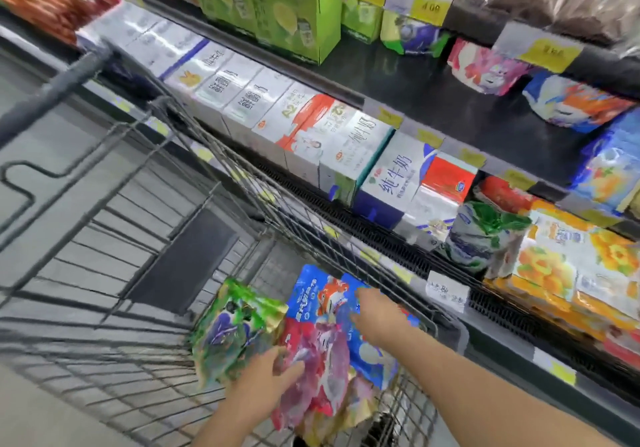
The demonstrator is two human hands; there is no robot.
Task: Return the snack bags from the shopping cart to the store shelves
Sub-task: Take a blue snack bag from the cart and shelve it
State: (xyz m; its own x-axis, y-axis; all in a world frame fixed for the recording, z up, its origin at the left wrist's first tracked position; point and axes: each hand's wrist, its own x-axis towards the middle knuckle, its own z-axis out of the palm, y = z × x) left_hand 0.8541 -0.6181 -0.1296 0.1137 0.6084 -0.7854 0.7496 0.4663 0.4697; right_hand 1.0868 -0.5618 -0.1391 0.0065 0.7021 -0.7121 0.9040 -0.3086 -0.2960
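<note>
Head view:
Cart (pixel 114 239): standing beside the shelves (pixel 450 107).
Bags: green bag (pixel 232 329), red bag (pixel 322 370) and blue bag (pixel 325 294) are lying in the cart's near corner.
Left hand (pixel 273 374): fingers are resting fairly straight on the red bag.
Right hand (pixel 377 311): lying on the blue bag; grip blurred, cannot tell.

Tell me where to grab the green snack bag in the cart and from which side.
Pinch the green snack bag by its crimped top edge, coming from above. It leans beside the red bag, and the cart wall probably blocks side approaches.
</note>
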